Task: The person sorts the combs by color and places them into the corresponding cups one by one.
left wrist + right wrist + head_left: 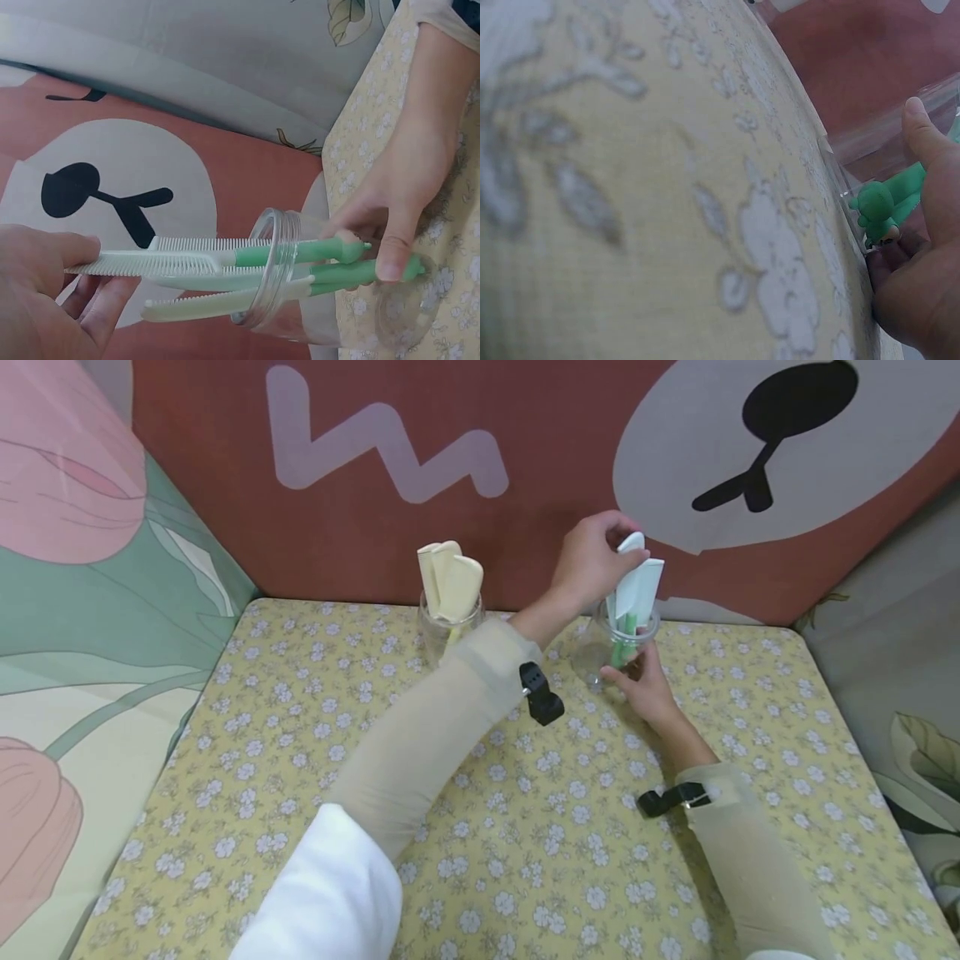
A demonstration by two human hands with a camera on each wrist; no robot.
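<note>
A clear jar (588, 658) holds several pale mint combs with green handles, heads up and handles down. My left hand (595, 562) pinches the top end of one comb (169, 262), thumb on one side and fingers on the other. Its handle still reaches down inside the jar. Beside it, another comb (206, 304) leans against the jar's rim (274, 259). Low on the jar, my right hand (647, 687) grips the side, its thumb near the base. In the right wrist view, the rounded green handle ends (876, 201) show through the wall.
To the left, a second clear jar (433, 631) holds several cream, flat-headed pieces (459, 583), partly behind my left forearm. Both jars stand near the back edge of a table with a yellow floral cloth (300, 735). A reddish-brown printed backdrop (525, 452) rises behind.
</note>
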